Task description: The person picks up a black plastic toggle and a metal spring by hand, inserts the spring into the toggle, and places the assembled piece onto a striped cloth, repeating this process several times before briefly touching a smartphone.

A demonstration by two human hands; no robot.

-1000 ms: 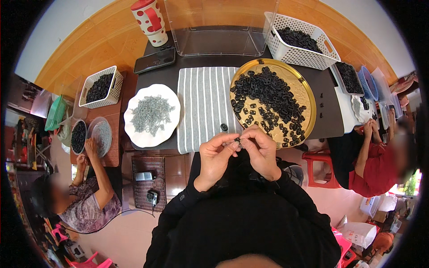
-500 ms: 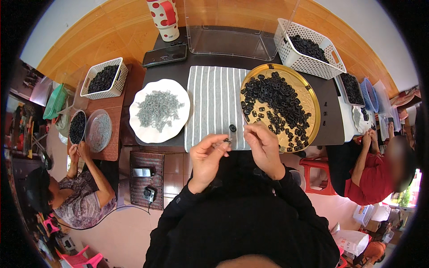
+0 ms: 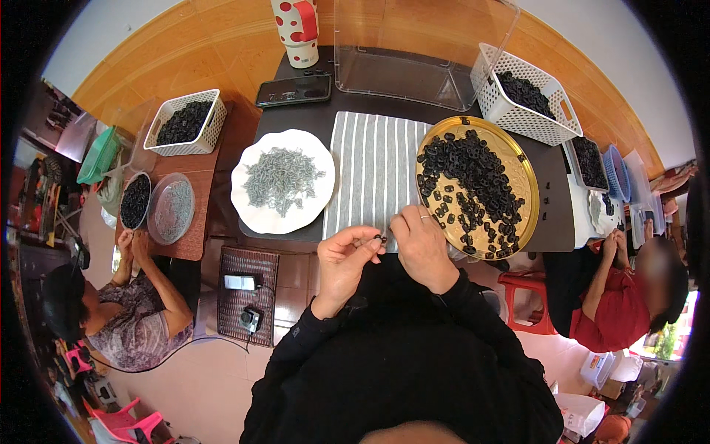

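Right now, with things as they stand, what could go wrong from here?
The left hand pinches a small black piece in its fingers; it could slip and be hard to spot against the black clothing.
The gold tray of loose black pieces sits at the table's near edge, close beside the right hand; a bump might spill some.

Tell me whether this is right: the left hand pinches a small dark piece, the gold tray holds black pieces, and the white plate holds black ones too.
Not quite: the head view shows grey pieces on the white plate. The left hand does pinch a small dark piece, and the gold tray holds black pieces.
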